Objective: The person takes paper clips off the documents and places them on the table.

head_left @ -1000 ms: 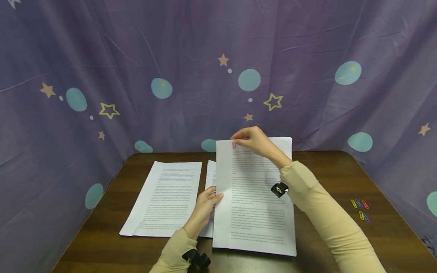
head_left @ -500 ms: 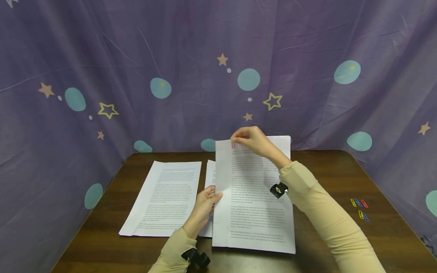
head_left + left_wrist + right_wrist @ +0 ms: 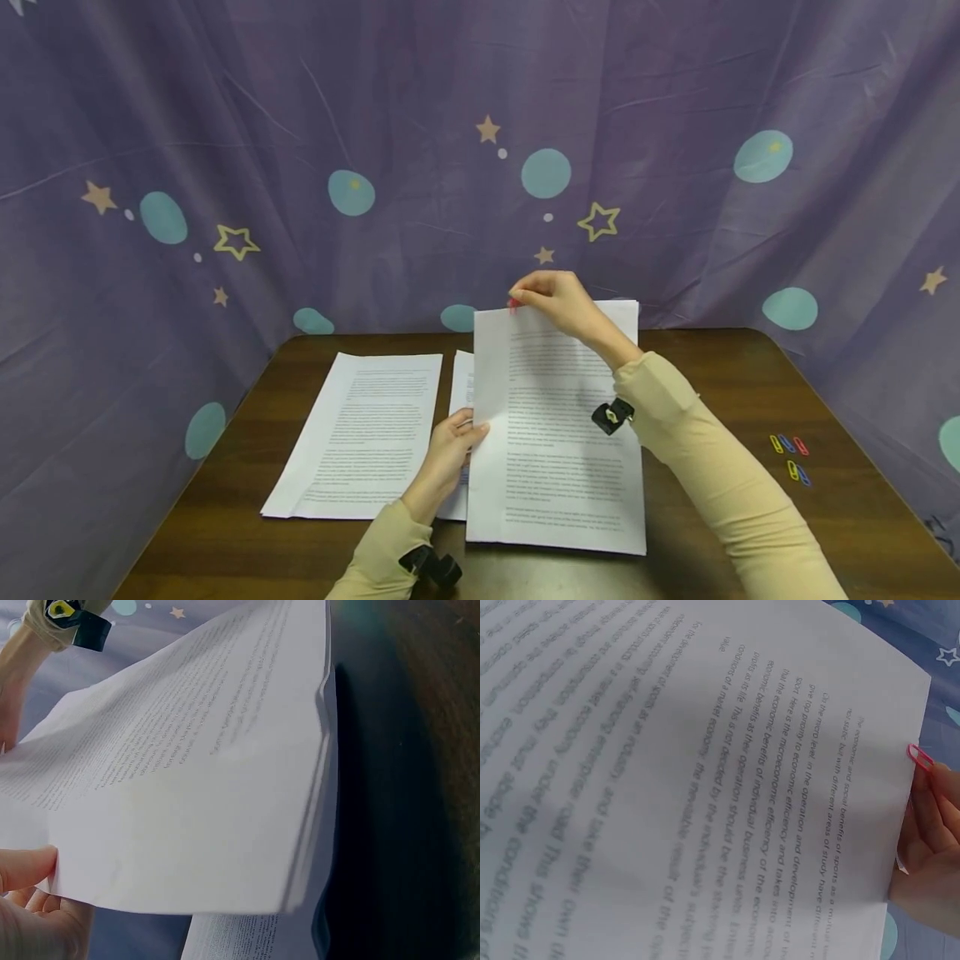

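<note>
Pinching the pink paper clip (image 3: 513,303) in my right hand (image 3: 558,310), I am working it at the top edge of the printed stack (image 3: 558,433), near its upper left corner; the wrist view is showing the clip (image 3: 920,758) only partly over that edge, so I am judging it not yet fully seated. My left hand (image 3: 447,454) is gripping the stack's left edge, thumb on top, tilting the pages up off the table (image 3: 720,375) around its middle. A second set of pages (image 3: 367,433) is lying flat toward the table's left edge, with no clip that I can make out. Spare paper clips (image 3: 790,457) are waiting near the right edge, so more clipping seems to be left.
</note>
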### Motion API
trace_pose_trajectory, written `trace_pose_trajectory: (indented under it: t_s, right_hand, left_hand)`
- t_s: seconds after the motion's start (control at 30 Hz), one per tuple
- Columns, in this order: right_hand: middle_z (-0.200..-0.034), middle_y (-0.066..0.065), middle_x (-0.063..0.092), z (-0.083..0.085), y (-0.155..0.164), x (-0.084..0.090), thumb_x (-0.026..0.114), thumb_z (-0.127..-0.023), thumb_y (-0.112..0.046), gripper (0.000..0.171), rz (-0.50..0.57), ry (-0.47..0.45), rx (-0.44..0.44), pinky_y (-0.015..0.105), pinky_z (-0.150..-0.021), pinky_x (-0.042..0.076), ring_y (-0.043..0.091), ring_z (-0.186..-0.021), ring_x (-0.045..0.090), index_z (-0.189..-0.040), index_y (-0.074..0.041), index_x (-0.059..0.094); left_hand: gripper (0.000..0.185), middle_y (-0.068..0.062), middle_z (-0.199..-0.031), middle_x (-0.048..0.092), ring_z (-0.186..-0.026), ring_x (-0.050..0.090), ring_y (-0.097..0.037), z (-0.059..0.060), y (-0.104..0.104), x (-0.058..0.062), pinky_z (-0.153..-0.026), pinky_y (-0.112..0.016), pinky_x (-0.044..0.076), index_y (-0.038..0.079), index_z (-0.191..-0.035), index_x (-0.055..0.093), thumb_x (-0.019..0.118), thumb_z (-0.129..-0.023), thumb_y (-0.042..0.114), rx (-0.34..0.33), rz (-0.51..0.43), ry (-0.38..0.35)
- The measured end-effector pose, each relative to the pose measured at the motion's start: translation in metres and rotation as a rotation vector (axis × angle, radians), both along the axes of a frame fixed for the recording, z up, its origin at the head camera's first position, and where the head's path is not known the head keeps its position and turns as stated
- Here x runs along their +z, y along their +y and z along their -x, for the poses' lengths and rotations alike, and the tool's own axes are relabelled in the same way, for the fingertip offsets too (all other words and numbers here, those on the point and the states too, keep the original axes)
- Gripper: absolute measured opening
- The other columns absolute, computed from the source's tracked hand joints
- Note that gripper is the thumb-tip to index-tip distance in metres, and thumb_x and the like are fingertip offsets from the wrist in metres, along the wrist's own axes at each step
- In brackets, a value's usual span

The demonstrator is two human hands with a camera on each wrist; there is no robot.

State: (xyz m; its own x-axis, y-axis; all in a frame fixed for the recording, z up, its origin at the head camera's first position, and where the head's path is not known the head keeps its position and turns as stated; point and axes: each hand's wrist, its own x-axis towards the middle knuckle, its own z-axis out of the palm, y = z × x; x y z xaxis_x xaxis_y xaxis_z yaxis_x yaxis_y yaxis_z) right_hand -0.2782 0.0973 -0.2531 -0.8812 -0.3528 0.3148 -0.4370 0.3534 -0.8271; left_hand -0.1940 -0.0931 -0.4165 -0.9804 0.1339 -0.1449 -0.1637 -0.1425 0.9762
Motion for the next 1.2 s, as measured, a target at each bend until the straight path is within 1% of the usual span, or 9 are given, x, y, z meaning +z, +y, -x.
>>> trace_pose_trajectory:
  t_s: [0.1, 0.23, 0.43, 0.6, 0.67, 0.77, 0.9, 1.03, 1.2]
  right_hand:
    - [-0.083, 0.012, 0.066, 0.007, 0.002, -0.006, 0.058, -0.086, -0.014, 0.019, 0.03, 0.016, -0.026, 0.029, -0.074, 0.046, 0.019, -0.08, 0.062, -0.092, 0.003, 0.065]
    - [-0.085, 0.011, 0.067, 0.008, 0.004, -0.006, 0.059, -0.086, -0.016, 0.02, 0.064, 0.02, -0.074, 0.027, -0.076, 0.047, 0.016, -0.082, 0.062, -0.095, 0.001, 0.065]
    - [-0.086, 0.013, 0.066, 0.004, 0.011, -0.001, 0.059, -0.085, -0.015, 0.021, 0.128, 0.005, -0.096, 0.027, -0.08, 0.047, 0.011, -0.08, 0.062, -0.097, 0.002, 0.064]
    - [-0.086, 0.013, 0.066, 0.0, 0.021, 0.002, 0.059, -0.085, -0.016, 0.022, 0.127, 0.005, -0.107, 0.026, -0.079, 0.047, 0.008, -0.079, 0.062, -0.097, 0.003, 0.064]
    - [-0.088, 0.014, 0.066, -0.006, 0.025, 0.007, 0.058, -0.086, -0.015, 0.023, 0.11, 0.001, -0.118, 0.028, -0.08, 0.047, 0.01, -0.081, 0.062, -0.097, 0.004, 0.063]
    - [-0.089, 0.014, 0.066, -0.008, 0.034, 0.008, 0.059, -0.086, -0.017, 0.023, 0.097, -0.008, -0.131, 0.028, -0.081, 0.046, 0.01, -0.082, 0.061, -0.098, 0.003, 0.063]
    - [-0.086, 0.009, 0.067, -0.002, 0.047, 0.001, 0.061, -0.084, -0.02, 0.026, 0.121, -0.01, -0.141, 0.025, -0.08, 0.046, 0.008, -0.08, 0.061, -0.097, 0.002, 0.063]
    - [-0.081, 0.001, 0.067, -0.002, 0.059, -0.001, 0.062, -0.083, -0.022, 0.029, 0.131, 0.005, -0.166, 0.023, -0.077, 0.046, 0.008, -0.078, 0.062, -0.098, 0.003, 0.064]
    - [-0.081, 0.0, 0.068, -0.005, 0.073, -0.003, 0.062, -0.083, -0.024, 0.03, 0.121, 0.0, -0.214, 0.021, -0.074, 0.047, 0.011, -0.079, 0.063, -0.098, 0.001, 0.064]
  left_hand:
    - [0.026, -0.012, -0.09, 0.065, -0.063, 0.061, -0.012, -0.001, 0.0, 0.001, -0.052, -0.023, 0.049, -0.011, -0.107, 0.048, 0.053, -0.085, 0.0, -0.001, -0.011, 0.0]
    - [0.026, -0.011, -0.089, 0.065, -0.063, 0.061, -0.011, -0.001, 0.0, 0.001, -0.052, -0.022, 0.049, -0.011, -0.108, 0.048, 0.053, -0.085, 0.0, 0.002, -0.016, -0.003]
    - [0.026, -0.007, -0.084, 0.065, -0.061, 0.06, -0.01, 0.0, -0.001, -0.001, -0.05, -0.021, 0.048, -0.011, -0.107, 0.048, 0.053, -0.084, -0.001, 0.016, -0.021, -0.007]
    - [0.025, -0.006, -0.083, 0.065, -0.061, 0.06, -0.011, 0.001, -0.001, -0.001, -0.05, -0.021, 0.048, -0.011, -0.107, 0.048, 0.052, -0.084, -0.001, 0.017, -0.021, -0.006]
    - [0.024, -0.006, -0.083, 0.065, -0.061, 0.06, -0.01, 0.0, -0.002, 0.0, -0.05, -0.021, 0.047, -0.011, -0.107, 0.048, 0.052, -0.085, -0.001, 0.019, -0.019, -0.008]
    - [0.024, -0.007, -0.084, 0.065, -0.061, 0.06, -0.011, 0.0, -0.002, 0.0, -0.049, -0.021, 0.047, -0.01, -0.107, 0.048, 0.052, -0.085, 0.0, 0.019, -0.016, -0.009]
    - [0.024, -0.008, -0.085, 0.065, -0.061, 0.06, -0.011, 0.001, -0.003, -0.001, -0.049, -0.021, 0.047, -0.01, -0.107, 0.048, 0.052, -0.085, -0.001, 0.021, -0.013, -0.016]
    - [0.024, -0.006, -0.084, 0.065, -0.06, 0.06, -0.01, 0.002, -0.003, -0.002, -0.048, -0.021, 0.047, -0.01, -0.107, 0.049, 0.052, -0.085, -0.002, 0.028, -0.023, -0.025]
    - [0.023, -0.005, -0.082, 0.065, -0.06, 0.059, -0.01, 0.002, -0.004, -0.002, -0.048, -0.021, 0.046, -0.009, -0.106, 0.049, 0.052, -0.085, -0.002, 0.038, -0.026, -0.027]
